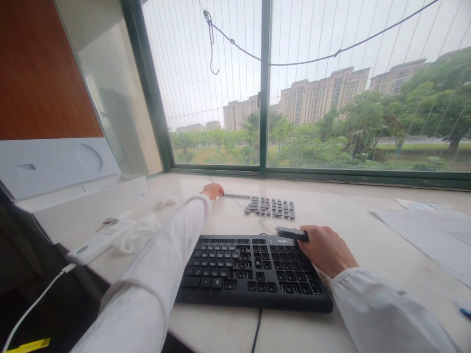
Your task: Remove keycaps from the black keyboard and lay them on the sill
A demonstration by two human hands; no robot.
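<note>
A black keyboard point(257, 308) lies on the pale tabletop. Keycaps sit on much of its left part, while the right part shows bare sockets. Beyond it, loose dark keycaps point(277, 208) are laid out in a block, with a thin row of keycaps point(237, 196) running left from its far edge. My left hand point(212, 190) is closed at the left end of that row; what its fingertips hold is hidden. Over the keyboard's far right corner, my right hand point(327, 249) grips a dark, flat tool point(292, 233) with a small metallic tip pointing left.
On the left stand an open white box point(91, 198) and a white power strip point(101, 242) with a cable. Crumpled clear plastic point(136, 238) lies beside them. Paper sheets point(427, 238) cover part of the right side. A green-framed window point(264, 98) rises behind the table.
</note>
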